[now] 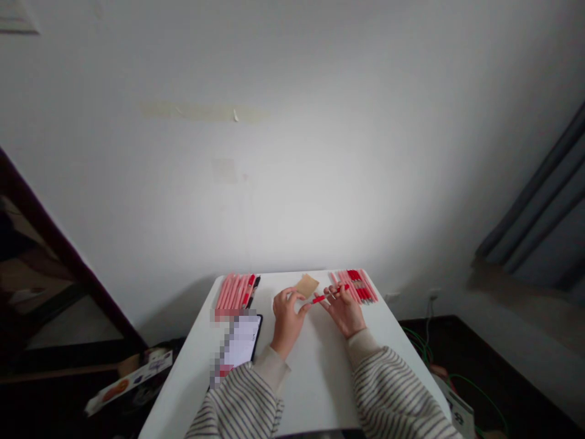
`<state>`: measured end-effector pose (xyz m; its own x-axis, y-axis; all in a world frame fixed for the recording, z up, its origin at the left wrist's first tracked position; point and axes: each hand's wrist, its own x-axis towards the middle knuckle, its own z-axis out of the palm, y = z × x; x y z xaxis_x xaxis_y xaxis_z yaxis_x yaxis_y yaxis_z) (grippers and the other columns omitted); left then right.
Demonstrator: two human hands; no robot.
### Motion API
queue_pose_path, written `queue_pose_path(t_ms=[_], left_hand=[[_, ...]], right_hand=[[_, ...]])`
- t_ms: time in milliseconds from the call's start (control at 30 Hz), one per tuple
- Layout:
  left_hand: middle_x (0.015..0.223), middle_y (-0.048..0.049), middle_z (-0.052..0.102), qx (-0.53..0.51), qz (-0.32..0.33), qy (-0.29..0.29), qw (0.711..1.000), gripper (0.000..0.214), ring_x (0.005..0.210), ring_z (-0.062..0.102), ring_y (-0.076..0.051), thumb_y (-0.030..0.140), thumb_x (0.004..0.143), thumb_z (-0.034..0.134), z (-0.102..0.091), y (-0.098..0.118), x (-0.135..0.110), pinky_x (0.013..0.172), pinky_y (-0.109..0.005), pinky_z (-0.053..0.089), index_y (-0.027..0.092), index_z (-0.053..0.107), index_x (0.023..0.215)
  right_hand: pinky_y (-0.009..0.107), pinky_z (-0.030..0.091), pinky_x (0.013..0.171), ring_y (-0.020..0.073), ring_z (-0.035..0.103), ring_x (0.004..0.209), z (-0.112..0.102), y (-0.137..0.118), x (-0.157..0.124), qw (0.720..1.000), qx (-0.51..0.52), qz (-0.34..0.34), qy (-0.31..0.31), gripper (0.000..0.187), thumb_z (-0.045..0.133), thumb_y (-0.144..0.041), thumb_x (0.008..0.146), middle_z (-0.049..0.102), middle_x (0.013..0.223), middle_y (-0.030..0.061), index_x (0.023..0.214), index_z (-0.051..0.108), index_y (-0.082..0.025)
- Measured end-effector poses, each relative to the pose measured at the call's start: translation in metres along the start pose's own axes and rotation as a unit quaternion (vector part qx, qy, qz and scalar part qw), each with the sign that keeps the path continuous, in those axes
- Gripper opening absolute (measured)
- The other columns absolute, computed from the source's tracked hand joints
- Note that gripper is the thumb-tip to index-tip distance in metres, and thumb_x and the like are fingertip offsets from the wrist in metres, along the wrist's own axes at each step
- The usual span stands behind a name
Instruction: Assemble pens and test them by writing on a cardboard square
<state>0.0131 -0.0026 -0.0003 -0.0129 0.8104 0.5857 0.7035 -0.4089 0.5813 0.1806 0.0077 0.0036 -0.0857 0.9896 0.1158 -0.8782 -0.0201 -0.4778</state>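
Closest in, the left striped sleeve [237,402] overlaps the lower end of a phone [247,337] lying on the white bench [320,372]; whether cloth and phone touch, I cannot tell. If they do, a backward pull of that forearm could drag the phone askew.

Past the cuffs, both hands meet over the middle of the bench. The right hand [342,310] is turned palm up, its fingers curled around a red pen [319,299], which spans the gap towards the left hand [287,317]. The left thumb and fingers are bent at the pen's other end; whether they pinch it or merely touch it is unclear. Fingers hide part of its length, so one piece or two cannot be told. The likeliest mishap is a slip: with so slender a barrel and light fingertip contact, uneven pressure could twist it loose and send it rolling.

Just beyond the left fingers sits a small brown square [307,285], which a stray knuckle might nudge away.

Near the far edge, a left row of pens [235,291] and a right row of pens [363,286] lie side by side. The right fingers are close to the latter, so a careless sweep could scatter it towards the wall [320,183].
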Motion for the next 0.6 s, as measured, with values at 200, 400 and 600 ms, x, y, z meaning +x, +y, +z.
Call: queue_pose_path(t_ms=[200,400,600], left_hand=[[0.123,-0.0078,0.057,0.104,-0.009,-0.081,0.991,0.034,0.124,0.043,-0.028,0.033,0.078,0.063,0.0,-0.001,-0.007,0.105,-0.057,0.028,0.024,0.058,0.11],[0.134,-0.0095,0.052,0.17,-0.005,-0.127,0.977,0.037,0.128,0.04,-0.031,0.035,0.081,0.058,0.004,-0.006,-0.015,0.106,-0.068,0.02,0.027,0.056,0.116],[0.13,-0.0098,0.054,0.173,0.016,-0.104,0.979,0.034,0.125,0.043,-0.032,0.033,0.08,0.059,0.007,-0.011,-0.015,0.103,-0.068,0.023,0.027,0.058,0.113]], right_hand=[[0.049,0.045,0.089,0.0142,0.054,0.071,0.0,-0.011,-0.003,0.997,0.071,-0.013,-0.02,0.028,0.063,-0.053,0.077,0.054,0.069,-0.0043,0.074,0.058,-0.026],[0.041,0.045,0.083,0.0123,0.049,0.065,-0.001,-0.013,-0.003,0.997,0.073,-0.007,-0.015,0.026,0.058,-0.046,0.08,0.048,0.065,-0.0048,0.067,0.053,-0.024],[0.04,0.045,0.079,0.0122,0.044,0.06,0.001,-0.012,-0.002,1.0,0.016,-0.026,0.008,0.03,0.056,-0.049,0.079,0.044,0.061,-0.0056,0.063,0.05,-0.024]])
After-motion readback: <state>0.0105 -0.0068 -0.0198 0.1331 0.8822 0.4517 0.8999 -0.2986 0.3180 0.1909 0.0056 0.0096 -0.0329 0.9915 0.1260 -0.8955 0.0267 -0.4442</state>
